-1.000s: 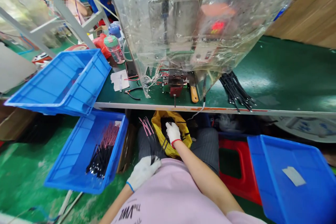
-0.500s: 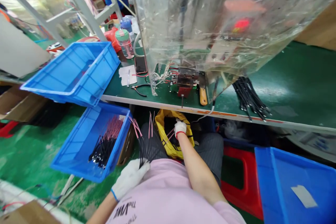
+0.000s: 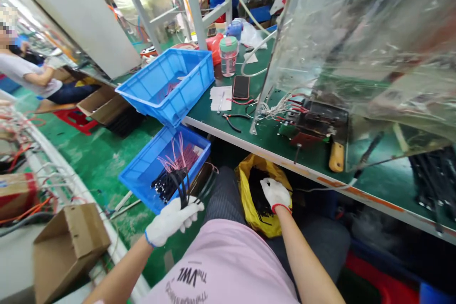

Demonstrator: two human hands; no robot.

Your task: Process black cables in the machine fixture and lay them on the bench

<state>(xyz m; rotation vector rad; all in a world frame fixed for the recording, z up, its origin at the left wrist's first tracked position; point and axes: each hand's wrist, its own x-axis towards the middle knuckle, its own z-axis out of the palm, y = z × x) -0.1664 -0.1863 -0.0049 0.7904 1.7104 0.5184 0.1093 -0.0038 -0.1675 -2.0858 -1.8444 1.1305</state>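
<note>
My left hand (image 3: 174, 221), in a white knitted glove with a blue cuff, grips a few black cables (image 3: 183, 187) between thumb and fingers. Their thin pink wire ends (image 3: 176, 149) rise over the lower blue bin (image 3: 138, 175). Inside that bin lies a pile of black cables (image 3: 166, 185) with pink wires. My right hand (image 3: 277, 194), gloved in white with a red cuff, is at the mouth of a yellow bag (image 3: 245, 190) between my legs. Its fingers are loosely apart, with nothing seen in them. The bag's inside is dark, its contents hard to make out.
Another blue bin (image 3: 166, 83) juts over the green bench (image 3: 221, 114). Pliers (image 3: 235, 121), a phone (image 3: 241, 87), a bottle (image 3: 228, 57) and a wired fixture (image 3: 317, 116) sit on it behind plastic sheeting. Black cables (image 3: 434, 180) lie at right. A person (image 3: 32, 69) sits far left.
The view has turned left. My left hand has moved with its cables toward the lower blue bin, and fewer cables show in it. My right hand remains at the yellow bag.
</note>
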